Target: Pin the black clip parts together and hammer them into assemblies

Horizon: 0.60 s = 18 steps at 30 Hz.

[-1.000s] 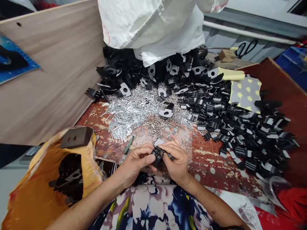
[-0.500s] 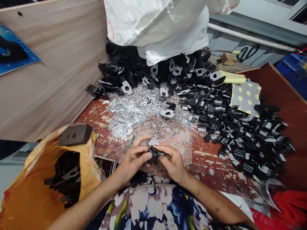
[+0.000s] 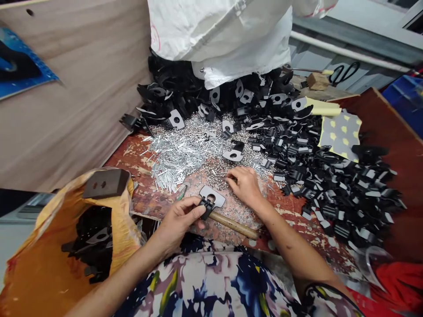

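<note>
My left hand pinches a black plastic clip piece over the front of the table. A grey flat face with a round hole shows at its upper end. My right hand is at the near edge of a heap of small metal springs, its fingers curled together; anything between the fingertips is hidden. Below the clip piece lies a wooden handle, its far end hidden behind the piece and my left hand. Silver pins are heaped left of the springs.
Black clip parts cover the right side, with more at the back under a white sack. A yellow bag with a dark block on its rim stands left. Scissors and a grey-yellow sheet are back right.
My right hand has left the clip piece and moved forward and right to the springs. My left hand still holds the piece, and the wooden handle has come into view.
</note>
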### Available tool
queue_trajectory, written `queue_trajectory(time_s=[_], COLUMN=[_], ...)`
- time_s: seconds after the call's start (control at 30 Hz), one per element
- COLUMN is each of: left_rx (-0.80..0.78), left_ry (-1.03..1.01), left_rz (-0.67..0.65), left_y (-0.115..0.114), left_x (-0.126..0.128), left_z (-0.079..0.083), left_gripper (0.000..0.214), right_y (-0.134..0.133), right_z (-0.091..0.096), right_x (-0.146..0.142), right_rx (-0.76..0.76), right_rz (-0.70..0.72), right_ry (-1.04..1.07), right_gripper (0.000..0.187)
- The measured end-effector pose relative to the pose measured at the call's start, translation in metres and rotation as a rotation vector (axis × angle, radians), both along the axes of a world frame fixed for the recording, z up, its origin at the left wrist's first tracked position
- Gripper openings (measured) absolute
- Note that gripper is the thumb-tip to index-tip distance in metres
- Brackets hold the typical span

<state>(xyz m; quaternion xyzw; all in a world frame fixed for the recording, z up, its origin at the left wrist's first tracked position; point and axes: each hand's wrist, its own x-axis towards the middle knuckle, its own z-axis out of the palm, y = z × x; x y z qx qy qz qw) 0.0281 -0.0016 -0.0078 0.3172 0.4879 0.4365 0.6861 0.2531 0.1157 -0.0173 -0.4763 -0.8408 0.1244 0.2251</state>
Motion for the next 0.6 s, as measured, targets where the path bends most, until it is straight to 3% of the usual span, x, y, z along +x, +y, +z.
queue_trajectory(time_s=[0.07,0.13,0.3,0.47,0.6], left_rx=[-0.022,-0.027,0.056,0.49,0.741], left_ry=[0.001,0.008,0.1,0.54,0.785], left_rz=[0.005,0.015,-0.002,-0.1,-0.336], left_y=[0.0,0.0,0.004,0.016,0.022], left_x=[-0.002,-0.004,-0.003,0.002,0.008], left_z=[0.002,0.002,0.004,0.02,0.032], left_gripper=[0.029,0.029,0.026,0.021,0.027], right_y=[0.003,0.003,0.001,-0.012,-0.035], right_z=[-0.003,-0.004,0.002,0.023,0.025], right_x=[0.007,0.016,0.035,0.03,0.013], right_rx=[0.015,-0.038,-0.473,-1.184,-1.405], right_rz=[0.01,-0.031,-0.122,0.001,0.121], right_ry=[-0.038,0.071,0.541,0.909,0.838], right_gripper=[0.012,0.014,0.02,0.031,0.029])
